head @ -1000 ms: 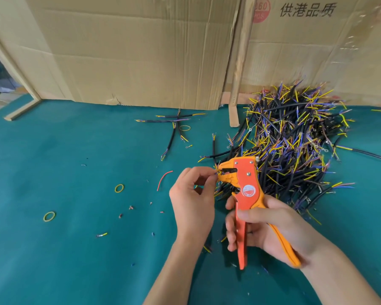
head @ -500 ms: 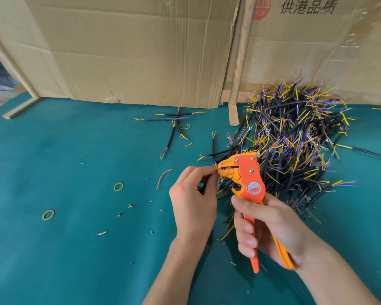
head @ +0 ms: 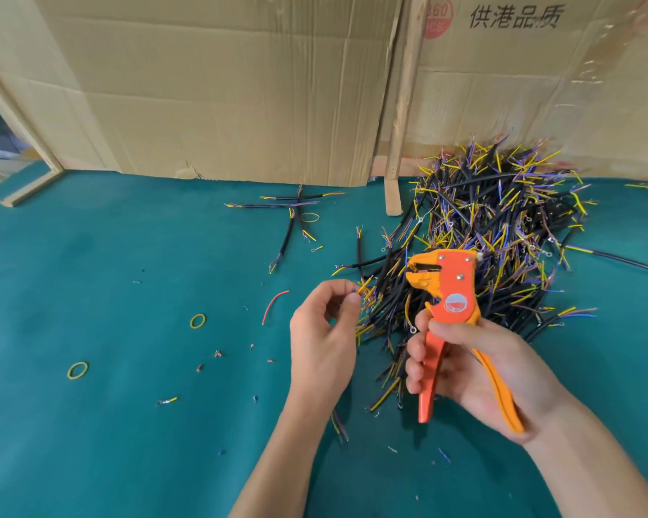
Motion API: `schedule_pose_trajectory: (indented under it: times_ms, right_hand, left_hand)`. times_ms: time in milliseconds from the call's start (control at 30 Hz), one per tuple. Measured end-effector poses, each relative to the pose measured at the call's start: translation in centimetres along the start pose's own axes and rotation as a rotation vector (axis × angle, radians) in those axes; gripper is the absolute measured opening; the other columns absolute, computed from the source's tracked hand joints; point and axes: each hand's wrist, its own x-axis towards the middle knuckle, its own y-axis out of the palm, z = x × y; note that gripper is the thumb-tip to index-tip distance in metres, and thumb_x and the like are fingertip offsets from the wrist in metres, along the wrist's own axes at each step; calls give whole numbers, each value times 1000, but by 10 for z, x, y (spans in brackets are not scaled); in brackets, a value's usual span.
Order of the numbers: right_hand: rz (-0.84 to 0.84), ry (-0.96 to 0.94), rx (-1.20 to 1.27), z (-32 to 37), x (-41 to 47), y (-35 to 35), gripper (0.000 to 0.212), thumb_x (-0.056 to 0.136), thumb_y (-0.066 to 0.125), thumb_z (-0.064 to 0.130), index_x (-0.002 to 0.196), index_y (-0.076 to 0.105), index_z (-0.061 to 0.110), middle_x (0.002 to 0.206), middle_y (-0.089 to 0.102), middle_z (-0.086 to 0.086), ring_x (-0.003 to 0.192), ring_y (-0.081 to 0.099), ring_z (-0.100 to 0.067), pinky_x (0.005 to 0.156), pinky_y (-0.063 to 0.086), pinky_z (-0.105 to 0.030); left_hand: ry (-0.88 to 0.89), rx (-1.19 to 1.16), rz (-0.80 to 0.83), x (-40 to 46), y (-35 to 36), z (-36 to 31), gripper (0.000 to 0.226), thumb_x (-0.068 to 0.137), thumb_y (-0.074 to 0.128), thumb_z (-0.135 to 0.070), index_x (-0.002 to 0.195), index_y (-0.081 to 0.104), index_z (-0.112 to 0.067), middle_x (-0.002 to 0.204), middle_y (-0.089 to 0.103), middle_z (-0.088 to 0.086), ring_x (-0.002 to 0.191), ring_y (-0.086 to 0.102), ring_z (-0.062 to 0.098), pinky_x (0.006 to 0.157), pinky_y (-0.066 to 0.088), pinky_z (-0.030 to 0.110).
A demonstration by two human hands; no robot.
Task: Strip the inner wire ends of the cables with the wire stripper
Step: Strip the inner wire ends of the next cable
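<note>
My right hand [head: 476,368] grips the handles of an orange wire stripper [head: 449,293], jaws pointing left and slightly apart with nothing between them. My left hand [head: 324,334] pinches the thin yellow and blue inner wires of a cable [head: 363,287] between thumb and fingertips, a short gap left of the stripper's jaws. The rest of that cable is hidden behind the hand and wrist. A large pile of black cables [head: 502,233] with yellow, blue and purple inner wires lies just behind both hands.
A few separate black cables [head: 289,218] lie on the teal table [head: 90,293] at the back centre. Yellow rubber bands [head: 198,320], a red wire scrap [head: 274,304] and small insulation bits are scattered to the left. Cardboard sheets [head: 221,87] stand along the back.
The stripper has pulled right, away from my left hand, and the wire ends have left its jaws. Its handles have spread apart again.
</note>
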Motion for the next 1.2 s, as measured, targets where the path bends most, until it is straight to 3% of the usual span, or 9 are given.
schedule_pose_trajectory:
  times_ms: [100, 233, 433, 567, 767, 1000, 1067, 1133, 1200]
  right_hand:
    - [67, 80, -47, -1, 0, -2, 44, 67, 93, 19, 98, 65, 7, 82, 59, -25, 70, 60, -39, 67, 54, -52]
    - [160, 154, -100, -3, -3, 0, 38, 71, 90, 17, 99, 67, 7, 84, 59, -27, 72, 61, -39, 70, 54, -51]
    - [188, 164, -131, 1, -7, 0, 37, 70, 88, 9, 98, 64, 5, 81, 56, -24, 70, 58, -38, 67, 53, -49]
    - [201, 163, -158, -1, -5, 2, 21, 83, 79, 14, 86, 60, 6, 73, 49, -17, 61, 53, -31, 60, 50, -43]
    - [119, 136, -152, -9, -2, 7, 39, 86, 77, 26, 65, 50, 8, 57, 41, -12, 44, 42, -24, 48, 41, -34]
    - [-29, 49, -225, -16, 1, 19, 62, 75, 82, 46, 54, 36, 9, 51, 25, -6, 34, 25, -17, 38, 27, -23]
    - [-39, 16, -175, -16, 1, 20, 54, 77, 81, 39, 56, 42, 7, 49, 31, -7, 34, 30, -18, 39, 31, -25]
    - [-24, -42, -23, -13, 1, 20, 32, 79, 78, 25, 71, 53, 7, 56, 40, -12, 41, 39, -22, 44, 39, -31]
    - [21, -105, 89, -4, -1, 16, 24, 78, 78, 16, 86, 57, 9, 66, 46, -13, 52, 47, -27, 51, 46, -38]
  left_hand:
    - [-30, -27, 62, 1, 1, 1, 13, 91, 54, -31, 84, 63, -23, 62, 49, -15, 57, 39, 12, 59, 34, 31]
    - [-40, -19, 70, 0, 1, 1, 17, 93, 52, -32, 83, 60, -19, 63, 48, -8, 60, 37, 17, 59, 34, 36]
    - [1, 66, 60, -1, -1, 1, 18, 102, 54, -14, 86, 59, -20, 54, 47, -18, 52, 33, 8, 52, 31, 21]
    - [56, 126, 47, -2, 1, -3, 19, 101, 57, -12, 84, 60, -21, 62, 53, -22, 56, 40, 5, 54, 33, 15]
    - [56, 79, 47, -1, 0, -2, 16, 100, 60, -14, 85, 64, -19, 60, 54, -20, 55, 42, 4, 55, 35, 17]
    - [22, -59, 74, -1, -3, -3, 18, 96, 67, -14, 82, 71, -24, 60, 62, -6, 50, 51, 11, 55, 45, 30]
    - [-9, -78, 66, -1, -3, -3, 21, 95, 68, -11, 81, 72, -25, 61, 64, -3, 48, 52, 13, 50, 46, 28]
    - [-59, -105, 29, 2, -4, -2, 20, 94, 69, -8, 80, 74, -22, 61, 65, -1, 47, 53, 15, 48, 47, 27]
    - [-83, -117, -22, 7, 1, -7, 18, 93, 68, -7, 80, 74, -19, 60, 66, 1, 46, 56, 16, 50, 50, 28]
